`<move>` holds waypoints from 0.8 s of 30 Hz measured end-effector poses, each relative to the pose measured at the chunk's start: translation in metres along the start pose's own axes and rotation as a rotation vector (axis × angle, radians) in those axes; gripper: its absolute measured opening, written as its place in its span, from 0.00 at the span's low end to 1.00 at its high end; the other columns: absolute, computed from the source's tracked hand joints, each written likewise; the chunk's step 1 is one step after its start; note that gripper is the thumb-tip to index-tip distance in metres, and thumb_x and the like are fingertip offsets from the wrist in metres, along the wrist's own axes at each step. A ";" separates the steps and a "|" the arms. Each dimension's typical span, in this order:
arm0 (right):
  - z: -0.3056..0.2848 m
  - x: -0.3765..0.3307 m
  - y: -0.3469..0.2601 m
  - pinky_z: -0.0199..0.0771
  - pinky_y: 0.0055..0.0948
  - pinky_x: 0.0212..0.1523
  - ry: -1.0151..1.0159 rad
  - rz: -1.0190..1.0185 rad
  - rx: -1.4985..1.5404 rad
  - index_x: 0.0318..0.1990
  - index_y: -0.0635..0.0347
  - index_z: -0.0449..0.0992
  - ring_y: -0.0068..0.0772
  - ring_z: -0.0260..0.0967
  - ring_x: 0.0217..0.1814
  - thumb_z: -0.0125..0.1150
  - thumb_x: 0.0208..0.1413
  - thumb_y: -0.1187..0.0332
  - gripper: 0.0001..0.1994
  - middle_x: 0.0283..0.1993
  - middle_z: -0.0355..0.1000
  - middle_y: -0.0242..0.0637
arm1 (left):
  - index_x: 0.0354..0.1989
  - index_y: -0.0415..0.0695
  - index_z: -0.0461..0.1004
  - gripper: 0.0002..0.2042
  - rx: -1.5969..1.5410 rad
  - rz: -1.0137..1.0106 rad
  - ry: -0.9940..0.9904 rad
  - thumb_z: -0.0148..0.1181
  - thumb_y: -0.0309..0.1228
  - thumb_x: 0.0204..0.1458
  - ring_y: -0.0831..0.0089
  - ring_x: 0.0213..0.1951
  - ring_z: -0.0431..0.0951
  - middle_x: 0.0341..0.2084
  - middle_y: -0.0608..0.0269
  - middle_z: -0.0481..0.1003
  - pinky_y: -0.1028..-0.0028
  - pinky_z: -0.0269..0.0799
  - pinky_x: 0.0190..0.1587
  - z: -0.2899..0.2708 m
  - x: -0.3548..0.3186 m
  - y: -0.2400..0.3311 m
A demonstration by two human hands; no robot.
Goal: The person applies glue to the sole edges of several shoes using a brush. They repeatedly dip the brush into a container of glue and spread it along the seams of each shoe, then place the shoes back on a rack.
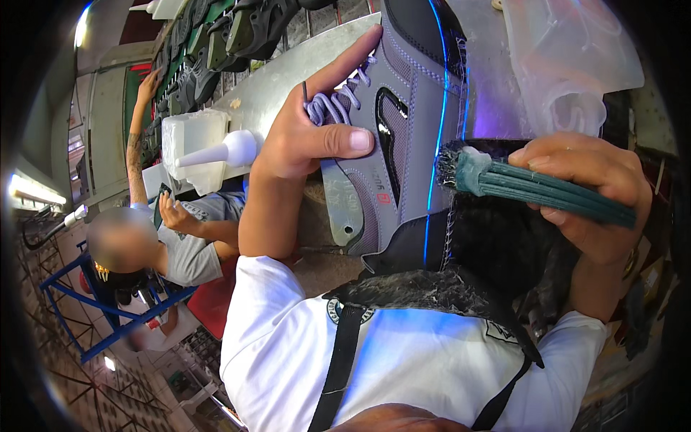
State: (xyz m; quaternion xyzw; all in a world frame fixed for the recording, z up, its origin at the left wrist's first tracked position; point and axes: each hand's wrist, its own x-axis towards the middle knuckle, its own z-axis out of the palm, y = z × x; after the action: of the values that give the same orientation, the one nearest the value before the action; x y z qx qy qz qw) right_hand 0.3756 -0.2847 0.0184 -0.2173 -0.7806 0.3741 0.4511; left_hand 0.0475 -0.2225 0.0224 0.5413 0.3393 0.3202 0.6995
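A grey shoe upper (417, 137) with lilac laces, a black side patch and black toe and heel parts stands lengthwise before me. My left hand (309, 126) grips it from the lace side, thumb on the upper and index finger stretched along it. From its opening a greenish-grey plate with a hole (344, 205) sticks out. A blue line of light runs along the shoe near its lower edge. My right hand (590, 176) is closed round a green-handled brush (547, 186); its dark bristles, with whitish residue, meet the shoe's lower edge.
Left on the metal table (270, 68) stand a translucent container (191, 133) and a white nozzle bottle (227, 149). A clear plastic container (576, 57) lies at the right. Shoes (252, 32) hang on a rack at upper left. A co-worker in a grey shirt (194, 248) reaches toward it.
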 end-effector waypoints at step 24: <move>-0.006 0.009 0.005 0.84 0.35 0.34 -0.090 -0.009 0.097 0.39 0.68 0.80 0.45 0.83 0.33 0.71 0.53 0.60 0.17 0.35 0.81 0.53 | 0.73 0.32 0.54 0.50 0.145 -0.042 0.072 0.67 0.38 0.39 0.57 0.64 0.72 0.64 0.44 0.69 0.66 0.60 0.69 0.000 0.006 0.004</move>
State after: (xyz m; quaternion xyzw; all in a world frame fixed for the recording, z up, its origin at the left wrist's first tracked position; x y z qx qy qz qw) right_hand 0.3767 -0.2728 0.0211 -0.1747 -0.7820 0.4189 0.4271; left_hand 0.0501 -0.2167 0.0256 0.5714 0.3977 0.2991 0.6526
